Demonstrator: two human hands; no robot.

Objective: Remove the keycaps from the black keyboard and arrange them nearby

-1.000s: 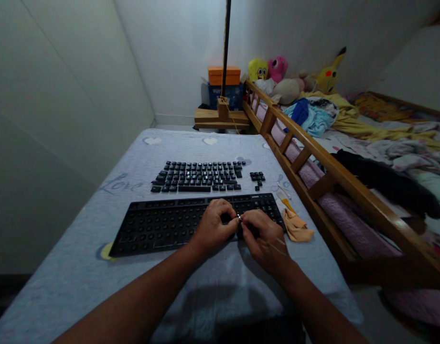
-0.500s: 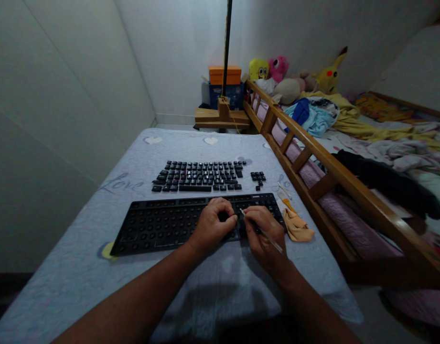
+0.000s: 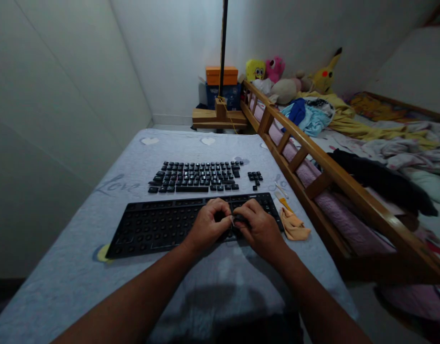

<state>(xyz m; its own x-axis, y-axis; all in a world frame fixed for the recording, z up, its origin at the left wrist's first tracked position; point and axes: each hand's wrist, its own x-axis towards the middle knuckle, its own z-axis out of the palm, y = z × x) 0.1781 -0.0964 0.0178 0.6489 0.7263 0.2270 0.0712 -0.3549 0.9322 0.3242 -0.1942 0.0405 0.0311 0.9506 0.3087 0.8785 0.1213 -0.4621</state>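
A black keyboard (image 3: 148,229) lies tilted slightly on the bed-like table, most of its keycaps off and the round switch mounts bare. My left hand (image 3: 210,222) rests over its right half, thumb and forefinger closed in a pinch; what they hold, if anything, is hidden. Opposite it, my right hand (image 3: 259,229) is closed, its fingertips meeting the left ones. A small pale end of a thin stick (image 3: 233,220) shows between the two hands; the rest of it is covered. Behind the keyboard, removed black keycaps (image 3: 194,179) lie in rows, with a smaller keycap group (image 3: 255,176) to their right.
Right of the keyboard lie an orange cloth (image 3: 294,225), an orange-handled brush (image 3: 284,202) and thin white sticks (image 3: 281,189). A wooden bed rail (image 3: 313,155) runs along the right side. Boxes (image 3: 222,75) and a wooden stand (image 3: 220,116) stand at the far end.
My right hand has turned and moved left until its fingertips meet my left hand's. The thin stick that showed along the right hand is now mostly hidden. The view has shifted slightly.
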